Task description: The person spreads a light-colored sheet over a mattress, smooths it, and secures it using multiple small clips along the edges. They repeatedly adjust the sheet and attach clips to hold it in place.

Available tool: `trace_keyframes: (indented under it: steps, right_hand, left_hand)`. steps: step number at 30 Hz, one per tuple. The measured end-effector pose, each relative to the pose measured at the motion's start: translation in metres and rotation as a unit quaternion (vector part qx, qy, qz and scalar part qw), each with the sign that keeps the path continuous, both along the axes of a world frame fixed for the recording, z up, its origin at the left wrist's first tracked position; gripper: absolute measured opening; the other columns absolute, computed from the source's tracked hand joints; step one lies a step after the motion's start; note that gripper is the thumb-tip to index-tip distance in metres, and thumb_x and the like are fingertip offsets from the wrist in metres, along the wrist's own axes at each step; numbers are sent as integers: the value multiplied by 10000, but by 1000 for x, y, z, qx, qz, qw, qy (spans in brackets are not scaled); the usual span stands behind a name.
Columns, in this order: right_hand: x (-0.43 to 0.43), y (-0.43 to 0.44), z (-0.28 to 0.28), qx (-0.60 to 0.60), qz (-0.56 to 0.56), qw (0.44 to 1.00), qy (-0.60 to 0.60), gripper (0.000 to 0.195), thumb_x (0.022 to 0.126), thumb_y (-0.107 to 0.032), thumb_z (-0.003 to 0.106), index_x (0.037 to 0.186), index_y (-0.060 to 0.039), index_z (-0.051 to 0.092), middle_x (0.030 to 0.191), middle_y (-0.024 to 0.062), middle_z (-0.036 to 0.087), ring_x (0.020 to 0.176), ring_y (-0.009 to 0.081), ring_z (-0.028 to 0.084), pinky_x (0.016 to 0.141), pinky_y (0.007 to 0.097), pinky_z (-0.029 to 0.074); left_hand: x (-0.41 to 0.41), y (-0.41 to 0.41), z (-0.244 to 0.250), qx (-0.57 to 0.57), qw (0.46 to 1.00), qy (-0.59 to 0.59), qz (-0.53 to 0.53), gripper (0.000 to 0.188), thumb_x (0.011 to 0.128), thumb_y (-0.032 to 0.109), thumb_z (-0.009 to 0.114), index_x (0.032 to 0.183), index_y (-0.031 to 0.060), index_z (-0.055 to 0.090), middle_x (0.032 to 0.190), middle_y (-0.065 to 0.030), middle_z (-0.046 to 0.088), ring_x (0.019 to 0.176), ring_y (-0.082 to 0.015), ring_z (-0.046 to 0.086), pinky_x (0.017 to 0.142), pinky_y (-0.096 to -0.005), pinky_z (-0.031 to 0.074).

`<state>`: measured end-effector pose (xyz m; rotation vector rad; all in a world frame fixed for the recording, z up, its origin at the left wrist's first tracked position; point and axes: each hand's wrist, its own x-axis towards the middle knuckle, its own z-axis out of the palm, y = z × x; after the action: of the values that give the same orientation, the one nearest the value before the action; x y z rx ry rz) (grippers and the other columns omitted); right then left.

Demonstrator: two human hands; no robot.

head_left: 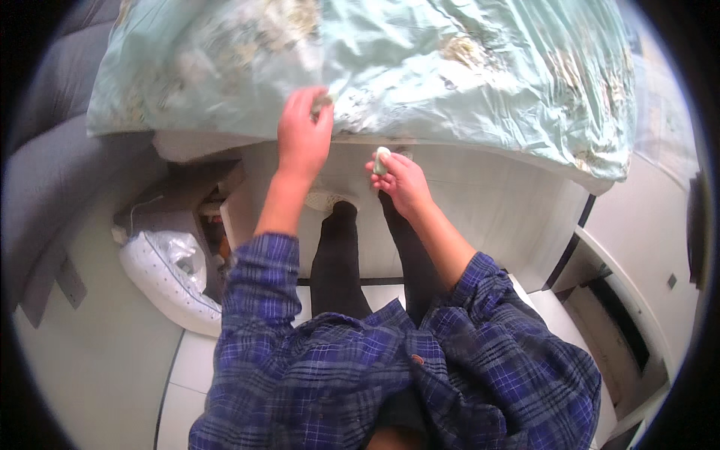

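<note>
A shiny pale green sheet with a floral pattern (394,84) lies wrinkled over a bed in front of me. My left hand (305,129) is raised at the sheet's near edge, its fingers curled round a small patterned bit that looks like fabric; blur hides its exact shape. Lower and to the right, just off the bed's edge, my right hand (400,177) pinches a small pale green and white object (381,161) between thumb and fingers. Whether that piece is cloth or something hard, I cannot tell.
Below the bed's edge is a pale panel (478,197). At the left stand a grey upholstered piece (67,146), an open cabinet (169,197) and a white dotted cushion (163,287) with clear plastic on it. A low open shelf unit (607,326) is at the right.
</note>
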<state>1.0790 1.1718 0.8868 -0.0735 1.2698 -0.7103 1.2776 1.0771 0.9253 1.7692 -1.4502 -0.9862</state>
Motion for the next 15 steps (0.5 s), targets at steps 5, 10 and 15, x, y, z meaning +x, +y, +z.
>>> trace_keyframes:
  steps: [5, 10, 15]
  right_hand:
    - [-71, 2, 2, 1, -32, 999, 14, 316, 1007, -225, 617, 1229, -2, 598, 1013, 100, 681, 788, 125, 629, 696, 254, 535]
    - [-116, -13, 12, -86, -98, 991, -21, 391, 956, -96, 669, 1313, 10, 550, 1099, 126, 684, 847, 130, 635, 747, 264, 540]
    - [-149, -27, 21, -98, -103, 988, -59, 407, 948, -105, 687, 1317, 1, 554, 1108, 107, 687, 878, 129, 634, 790, 281, 529]
  left_hand:
    - [-80, -119, -29, -109, 990, -62, -63, 335, 854, 119, 695, 1181, 56, 656, 1057, -177, 640, 905, -317, 645, 809, -417, 526]
    - [-136, -137, -38, -165, 972, -158, -57, 498, 883, 251, 713, 1326, 50, 605, 1187, -191, 633, 1018, -299, 654, 871, -382, 533]
    - [-165, -49, 0, 363, 901, 196, -131, 373, 967, 267, 672, 1224, -3, 674, 984, -75, 699, 850, -132, 641, 762, -277, 529]
